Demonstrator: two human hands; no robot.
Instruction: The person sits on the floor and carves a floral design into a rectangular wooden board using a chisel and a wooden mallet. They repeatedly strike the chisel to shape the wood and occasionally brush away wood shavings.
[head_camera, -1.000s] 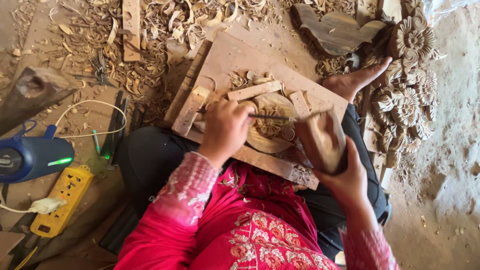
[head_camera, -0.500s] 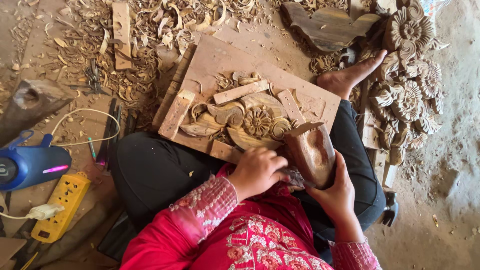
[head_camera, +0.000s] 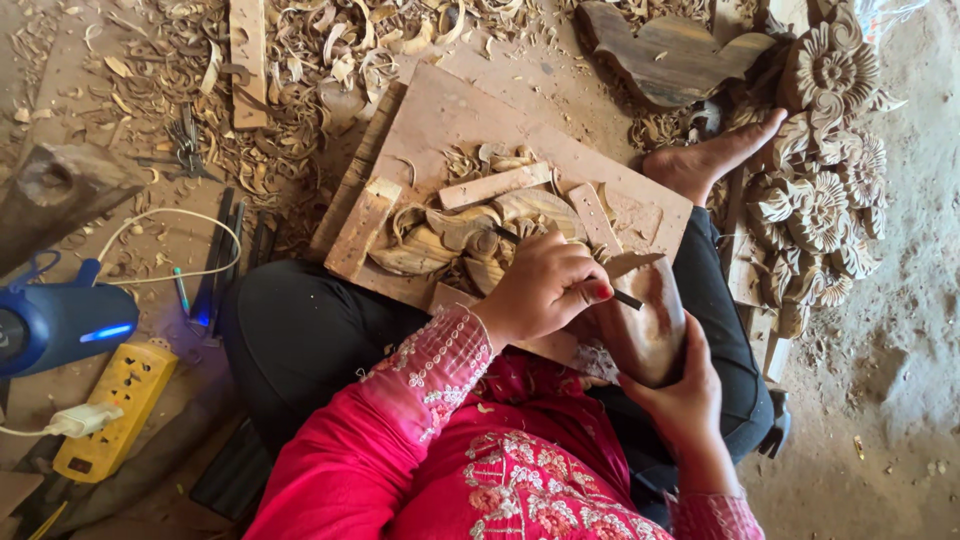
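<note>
Our left hand (head_camera: 545, 290) is closed around a thin dark carving chisel (head_camera: 628, 299), whose end pokes out past the knuckles toward the right. Our right hand (head_camera: 680, 385) wraps from below around a smooth brown wooden block (head_camera: 648, 325), fingers curled up its side, holding it upright just beside the left hand; the chisel's end lies against the block's upper face. Both hands sit over our lap, at the near edge of a flat wooden board (head_camera: 450, 115) resting on our legs. On the board, just beyond the left hand, lies a partly carved wooden ornament (head_camera: 440, 240) hemmed in by small wooden strips (head_camera: 495, 185). We see no packages or signs; the nearest boxy thing is a yellow power strip (head_camera: 115, 410) with a white plug, on the floor well to the left, beside a blue tool (head_camera: 60, 320). Carved wooden flowers (head_camera: 820, 190) are stacked to the right, past a bare foot (head_camera: 710, 160)
</note>
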